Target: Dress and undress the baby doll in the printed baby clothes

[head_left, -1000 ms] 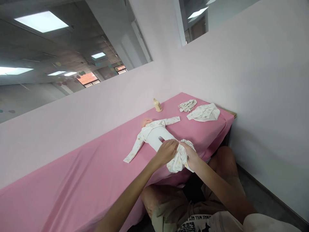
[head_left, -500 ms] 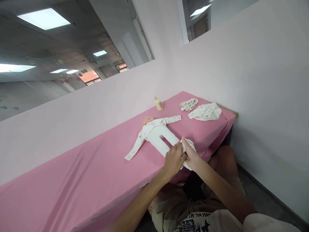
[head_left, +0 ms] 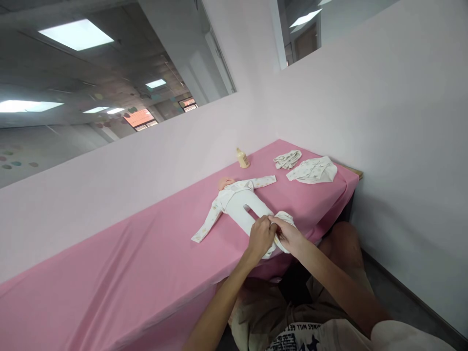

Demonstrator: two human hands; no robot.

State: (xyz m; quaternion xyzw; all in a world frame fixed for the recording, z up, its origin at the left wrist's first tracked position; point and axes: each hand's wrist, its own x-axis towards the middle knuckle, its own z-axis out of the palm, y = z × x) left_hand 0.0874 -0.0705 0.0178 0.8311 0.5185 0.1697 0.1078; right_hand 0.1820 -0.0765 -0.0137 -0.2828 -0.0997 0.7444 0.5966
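A baby doll (head_left: pixel 239 209) lies on its back, its head toward the wall and its legs toward me. It has on a white patterned long-sleeved top (head_left: pixel 238 189), with both sleeves spread out, and plain white covers both legs. At its feet, my left hand (head_left: pixel 262 237) and my right hand (head_left: pixel 288 234) meet with closed fingers, pinching a bunched white patterned baby garment (head_left: pixel 284 216). Part of this garment hangs below my hands at the table's near edge. My hands hide the ends of the doll's legs and the exact grip.
A pink cloth (head_left: pixel 153 253) covers the table. Toward the back stands a cream bottle (head_left: pixel 243 159) near the wall. At the far right lie a crumpled patterned cloth (head_left: pixel 287 159) and a folded patterned garment (head_left: pixel 313 170). White walls (head_left: pixel 383 122) border the table's back and right side.
My right hand's thumb has come down from the top of the garment, and its fingers now pinch close against my left hand. The doll lies as before.
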